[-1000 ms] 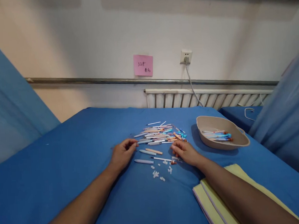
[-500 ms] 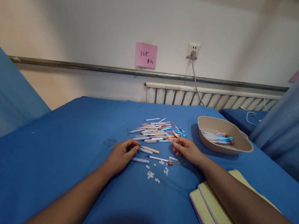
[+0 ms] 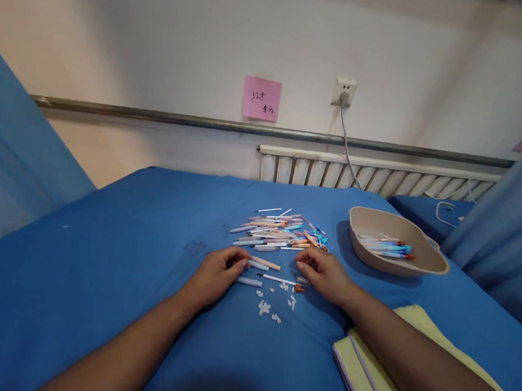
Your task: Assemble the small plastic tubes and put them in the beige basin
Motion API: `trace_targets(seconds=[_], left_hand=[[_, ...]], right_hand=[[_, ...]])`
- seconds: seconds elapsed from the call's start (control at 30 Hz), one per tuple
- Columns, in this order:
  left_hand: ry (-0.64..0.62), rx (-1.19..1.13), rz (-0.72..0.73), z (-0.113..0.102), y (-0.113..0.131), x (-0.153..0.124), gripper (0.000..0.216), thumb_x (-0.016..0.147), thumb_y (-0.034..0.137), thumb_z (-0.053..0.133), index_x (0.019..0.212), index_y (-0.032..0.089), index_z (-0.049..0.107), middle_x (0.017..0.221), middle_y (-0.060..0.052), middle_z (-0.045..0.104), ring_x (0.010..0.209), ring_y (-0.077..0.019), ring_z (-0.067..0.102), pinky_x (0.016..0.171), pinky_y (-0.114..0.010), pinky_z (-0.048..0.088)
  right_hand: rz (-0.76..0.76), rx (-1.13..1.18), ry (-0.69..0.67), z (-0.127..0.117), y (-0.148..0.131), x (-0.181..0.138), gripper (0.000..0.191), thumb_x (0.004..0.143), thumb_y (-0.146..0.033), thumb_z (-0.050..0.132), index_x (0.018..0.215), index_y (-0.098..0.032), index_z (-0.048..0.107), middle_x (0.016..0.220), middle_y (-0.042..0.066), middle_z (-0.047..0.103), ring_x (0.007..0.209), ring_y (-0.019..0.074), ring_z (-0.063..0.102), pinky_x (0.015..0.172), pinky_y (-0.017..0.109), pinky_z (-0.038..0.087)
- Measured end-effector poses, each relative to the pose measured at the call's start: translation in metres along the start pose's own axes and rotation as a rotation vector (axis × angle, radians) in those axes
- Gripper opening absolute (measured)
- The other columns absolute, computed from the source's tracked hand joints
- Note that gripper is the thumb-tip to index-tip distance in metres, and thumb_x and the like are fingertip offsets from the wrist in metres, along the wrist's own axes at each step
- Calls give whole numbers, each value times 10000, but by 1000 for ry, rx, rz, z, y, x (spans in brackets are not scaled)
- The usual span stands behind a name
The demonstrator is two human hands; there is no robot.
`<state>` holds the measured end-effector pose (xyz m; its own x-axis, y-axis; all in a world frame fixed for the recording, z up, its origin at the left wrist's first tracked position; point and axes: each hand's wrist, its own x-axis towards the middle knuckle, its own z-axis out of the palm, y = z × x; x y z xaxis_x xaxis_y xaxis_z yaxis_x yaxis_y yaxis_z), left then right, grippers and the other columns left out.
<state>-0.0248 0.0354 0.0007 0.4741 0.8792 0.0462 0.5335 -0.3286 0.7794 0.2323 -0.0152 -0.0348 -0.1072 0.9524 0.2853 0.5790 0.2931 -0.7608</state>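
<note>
My left hand [image 3: 221,273] rests on the blue cloth with thumb and index finger pinched together. The fingertips meet the ends of a light blue pen barrel [image 3: 259,266] and an orange pen barrel [image 3: 267,262]; what they grip, if anything, is hidden. Under that hand a lilac pen barrel [image 3: 250,282] sticks out. My right hand [image 3: 323,272] hovers with fingers loosely curled and the thumb apart, over clear pen parts [image 3: 303,280] that it partly covers. Between the hands lies a white pen refill [image 3: 277,278], its right end near a small brown piece [image 3: 299,288].
Beyond the hands lies a pile of pen parts [image 3: 272,235]. Small white bits [image 3: 264,307] are scattered in front. To the right stands a beige basin [image 3: 362,260] holding several pens [image 3: 385,247]. A folded yellow towel [image 3: 348,355] lies under my right forearm.
My right hand has shifted slightly left and towards me, from the end of a refill in the pile to over the clear parts. My left hand stays by the barrels. The view has shifted a little.
</note>
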Motion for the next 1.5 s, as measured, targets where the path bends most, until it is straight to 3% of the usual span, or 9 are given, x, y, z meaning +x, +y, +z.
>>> trace_targets(seconds=[0.1,0.23,0.33,0.47,0.77,1.0,1.27,1.4,1.5], left_hand=[[-11,15,-6,0,0,0,249,799,370,469,851,192,635,676,25,565,635,-145,503,580,-225,385],[34,-5,-2,-2,-1,1,256,788,386,478,853,196,638,699,21,591,654,-149,526,597,-229,402],[69,-13,-13,-6,-3,1,265,783,392,482,866,191,633,707,19,606,663,-155,540,604,-235,412],[87,71,4,-15,-1,-1,254,798,383,471,861,197,632,713,16,608,669,-157,539,619,-243,409],[-175,277,167,-21,13,-15,216,778,331,536,931,230,649,901,-15,642,839,-186,559,777,-271,409],[-218,338,211,-16,12,-15,163,775,306,560,898,238,642,885,-14,627,857,-193,547,780,-271,397],[-194,387,231,-10,5,-14,135,822,284,517,900,229,612,902,-19,619,890,-192,541,791,-277,399],[-187,368,214,-9,5,-14,151,843,285,485,920,232,604,920,-18,618,899,-188,545,793,-273,400],[-179,359,193,-10,6,-15,158,846,300,482,918,227,603,925,-18,623,900,-190,546,797,-276,400]], right_hand=[[3,-57,61,-2,10,5,197,806,-226,520,973,-209,622,956,45,648,822,168,590,739,302,461],[6,-54,51,-2,17,8,254,800,-231,519,1036,-225,614,1111,51,618,889,181,579,731,312,471],[-7,-73,40,-3,13,6,208,798,-226,528,982,-208,624,993,50,643,830,171,586,737,309,466],[-119,-137,-83,-3,-3,-1,158,800,-180,538,933,-203,620,842,28,641,790,157,583,747,291,446],[-238,-370,-301,-6,-21,-7,187,831,-150,524,975,-219,622,836,25,657,840,171,567,775,290,406],[-255,-382,-239,-7,-30,-10,193,858,-213,505,1022,-218,607,842,32,659,824,176,562,777,301,392],[-243,-479,-316,-7,-31,-11,218,854,-180,499,1025,-230,623,837,38,660,826,190,547,769,306,379],[-206,-444,-284,-8,-29,-10,202,861,-212,510,1033,-234,613,732,14,660,794,187,544,754,300,367],[-195,-416,-264,-7,-31,-11,191,862,-239,522,1035,-236,603,763,6,663,795,176,545,753,289,362]])
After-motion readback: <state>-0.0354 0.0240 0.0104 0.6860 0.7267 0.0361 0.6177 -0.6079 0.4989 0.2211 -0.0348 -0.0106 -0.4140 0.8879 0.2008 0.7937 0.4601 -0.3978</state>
